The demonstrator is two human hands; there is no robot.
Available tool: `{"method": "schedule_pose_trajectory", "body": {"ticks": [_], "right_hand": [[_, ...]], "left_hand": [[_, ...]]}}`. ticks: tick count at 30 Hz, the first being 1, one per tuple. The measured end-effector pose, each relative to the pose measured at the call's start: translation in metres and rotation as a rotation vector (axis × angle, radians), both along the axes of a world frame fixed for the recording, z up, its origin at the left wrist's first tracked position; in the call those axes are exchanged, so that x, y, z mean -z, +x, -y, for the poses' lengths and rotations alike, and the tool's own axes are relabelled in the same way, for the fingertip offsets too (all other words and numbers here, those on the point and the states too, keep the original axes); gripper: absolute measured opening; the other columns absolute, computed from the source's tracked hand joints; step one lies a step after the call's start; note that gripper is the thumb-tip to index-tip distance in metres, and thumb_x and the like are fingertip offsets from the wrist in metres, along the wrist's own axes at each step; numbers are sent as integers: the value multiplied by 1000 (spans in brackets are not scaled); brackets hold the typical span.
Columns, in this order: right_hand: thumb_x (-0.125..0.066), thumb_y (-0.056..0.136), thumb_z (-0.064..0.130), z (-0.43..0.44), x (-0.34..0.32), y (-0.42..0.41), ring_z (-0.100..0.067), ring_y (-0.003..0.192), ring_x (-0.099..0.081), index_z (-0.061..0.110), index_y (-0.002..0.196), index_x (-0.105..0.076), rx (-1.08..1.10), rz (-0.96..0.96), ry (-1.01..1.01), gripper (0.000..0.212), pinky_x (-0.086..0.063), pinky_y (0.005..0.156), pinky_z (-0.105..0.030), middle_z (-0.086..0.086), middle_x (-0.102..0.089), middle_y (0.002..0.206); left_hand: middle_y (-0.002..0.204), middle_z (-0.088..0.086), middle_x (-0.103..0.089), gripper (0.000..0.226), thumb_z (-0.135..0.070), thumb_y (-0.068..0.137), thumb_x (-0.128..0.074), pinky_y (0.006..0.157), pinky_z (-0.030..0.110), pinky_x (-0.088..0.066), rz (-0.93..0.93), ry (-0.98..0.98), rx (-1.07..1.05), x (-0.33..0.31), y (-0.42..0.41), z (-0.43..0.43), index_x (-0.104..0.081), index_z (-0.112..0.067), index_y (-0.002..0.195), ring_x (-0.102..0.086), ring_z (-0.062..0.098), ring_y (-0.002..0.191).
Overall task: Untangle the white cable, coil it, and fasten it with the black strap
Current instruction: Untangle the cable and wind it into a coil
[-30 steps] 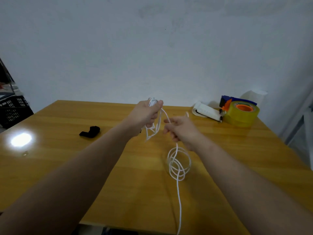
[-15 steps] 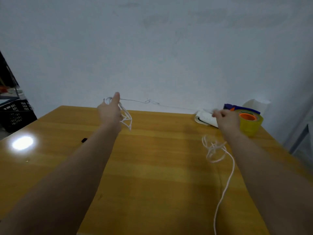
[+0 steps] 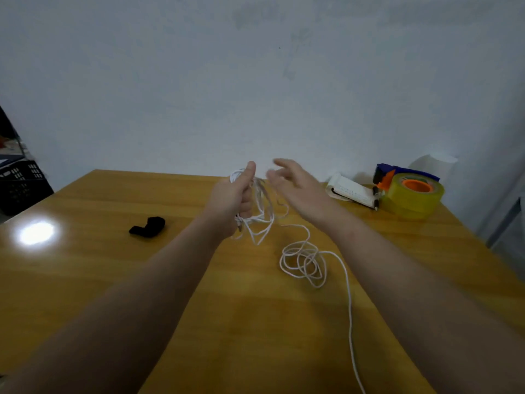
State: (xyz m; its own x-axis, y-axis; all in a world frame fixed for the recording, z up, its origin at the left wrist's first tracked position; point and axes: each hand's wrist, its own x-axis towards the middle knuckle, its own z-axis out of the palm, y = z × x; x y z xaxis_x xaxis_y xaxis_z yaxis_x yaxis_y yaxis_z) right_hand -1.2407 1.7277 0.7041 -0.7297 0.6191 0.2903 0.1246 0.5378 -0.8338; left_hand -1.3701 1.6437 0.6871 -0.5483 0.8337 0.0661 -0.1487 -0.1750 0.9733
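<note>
Currently coiling: left hand (image 3: 230, 200) clamped on white cable (image 3: 303, 263) loops, right hand (image 3: 297, 186) beside it, fingers (image 3: 281, 165) apart. Next: grab slack below left hand, wrap; black strap (image 3: 147, 226) later.

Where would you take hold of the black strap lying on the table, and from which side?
Pinch the black strap at its raised, folded end nearer the hands, coming down from above. That hump seems to stand off the table, while the far end lies flat. The open right hand is free; the left hand grips the white cable.
</note>
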Motion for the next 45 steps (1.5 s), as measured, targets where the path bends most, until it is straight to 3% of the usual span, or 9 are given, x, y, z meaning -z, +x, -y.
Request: {"method": "schedule_pose_trajectory", "body": {"ticks": [7,15,18,21,26,28,34,37,45], "right_hand": [[-60,91,27,-7,17,6,-9,40,-43,0,89,-64,-36,-68,-7,27,-38,42,-25,-6,-44,54],[-69,84,21,-34,-2,19,-9,40,-29,9,70,-63,127,-298,-241,20,-27,41,-20,9,-38,43],[-61,90,19,-33,18,18,-8,36,-29,10,65,-62,105,-311,-285,26,-26,40,-20,2,-35,45],[-50,96,23,-21,36,17,-8,36,-27,10,65,-61,17,-218,-269,35,-26,39,-19,-1,-33,44],[-56,93,18,-17,51,35,-5,44,-40,10,72,-63,-145,21,-324,23,-37,50,-19,4,-46,47],[-60,90,14,-24,52,48,-5,51,-46,11,77,-67,-140,109,-315,14,-42,55,-18,4,-51,54],[-52,94,9,-21,40,54,-20,91,-64,10,83,-60,-154,-30,-467,13,-53,88,-33,-8,-64,89],[-40,99,5,-5,29,39,-7,51,-56,5,87,-54,-133,-316,-671,19,-50,50,-18,-10,-60,76],[-47,96,34,-4,14,48,-16,96,-53,33,104,-67,-70,727,881,21,-31,62,-28,8,-54,98]], "left_hand": [[43,-9,-17,50,-47,92,-50,37,20,-12,-2,-9,144,-21,-6,13,-22,-24,58,-14,6,34],[41,-7,-40,45,-28,75,-73,33,16,-25,227,45,679,-35,12,39,-42,-20,44,-32,5,29],[84,18,-73,39,-21,75,-59,67,29,-60,361,209,560,-43,28,44,-44,-13,39,-72,22,75],[115,24,-66,45,-21,89,-46,100,39,-48,427,298,423,-46,31,39,-44,-14,44,-61,30,116],[131,22,-55,36,-29,101,-36,105,49,-37,411,296,91,-47,-5,36,-54,-16,74,-42,29,134],[138,23,-45,25,-29,102,-34,100,45,-38,324,245,-24,-44,-24,37,-53,-15,112,-42,28,131],[84,0,-47,19,-22,99,-46,70,34,-47,340,180,-203,-20,-50,28,-50,-13,82,-51,14,69],[86,1,-46,12,-21,98,-50,86,40,-46,344,129,-176,-11,-46,19,-53,-11,93,-52,16,77],[87,-2,-53,10,-24,100,-46,70,28,-45,271,118,-98,-22,-35,19,-55,-19,100,-57,9,71]]}}
